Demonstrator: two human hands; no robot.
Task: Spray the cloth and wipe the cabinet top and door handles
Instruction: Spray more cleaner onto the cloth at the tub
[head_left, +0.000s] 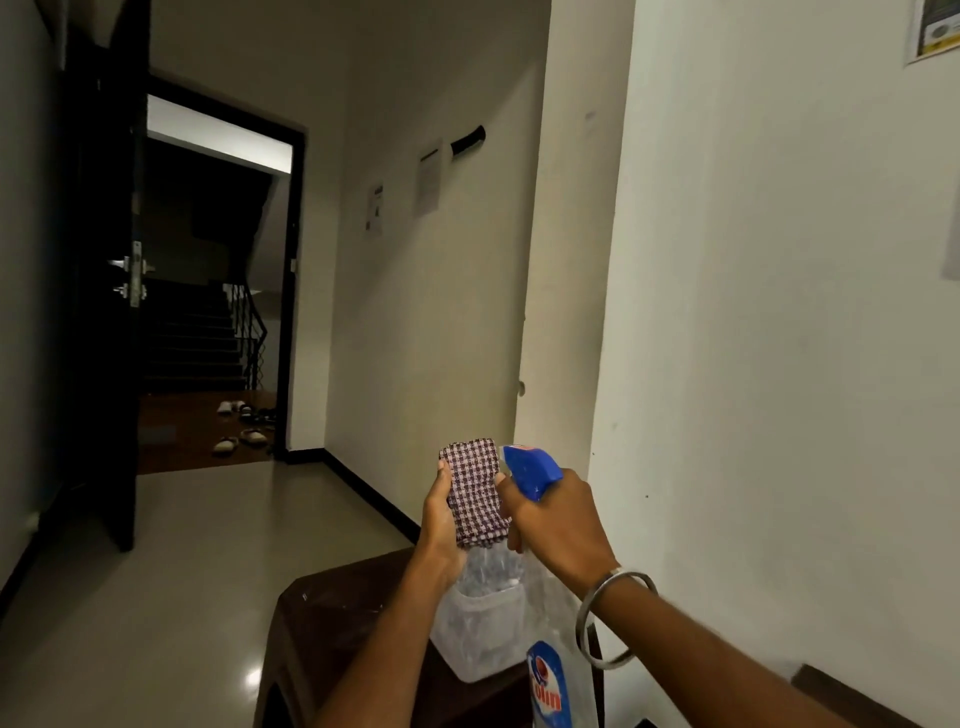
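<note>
My left hand (440, 519) holds a folded checked cloth (475, 493) upright in front of me. My right hand (558, 522) grips the neck of a clear spray bottle (558, 670) with a blue trigger head (532, 470). The nozzle points at the cloth from close by on its right. A dark brown cabinet top (343, 613) lies below both hands, with a clear plastic container (478, 629) standing on it.
A white wall (753, 364) runs along the right side. The glossy corridor floor (182, 571) stretches ahead to an open dark door (104, 312). Beyond it are stairs (192, 338) and several sandals (244, 431).
</note>
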